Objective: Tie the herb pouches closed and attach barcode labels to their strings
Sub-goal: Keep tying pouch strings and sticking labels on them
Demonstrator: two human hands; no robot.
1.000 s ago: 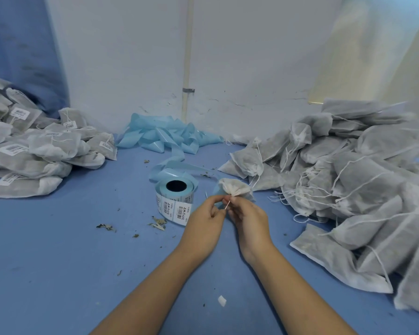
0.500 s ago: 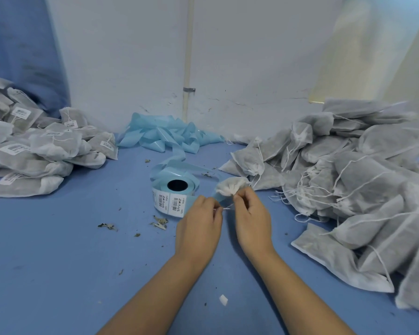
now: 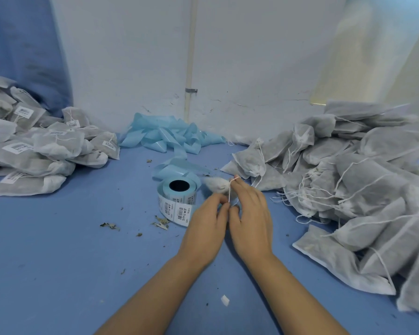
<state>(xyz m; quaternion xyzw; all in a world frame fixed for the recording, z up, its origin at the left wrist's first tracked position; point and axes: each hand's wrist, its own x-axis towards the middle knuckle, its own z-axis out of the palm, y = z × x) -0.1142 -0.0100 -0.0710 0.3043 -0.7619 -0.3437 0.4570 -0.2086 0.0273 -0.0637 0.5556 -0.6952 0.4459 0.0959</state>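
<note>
The herb pouch lies on the blue tabletop, just beside the label roll. Its string loops over my right hand fingertip; my left hand pinches the string's lower end.

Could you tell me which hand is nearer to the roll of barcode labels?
Left. The left hand lies just beside the roll; the right hand is farther off, beyond the left.
</note>
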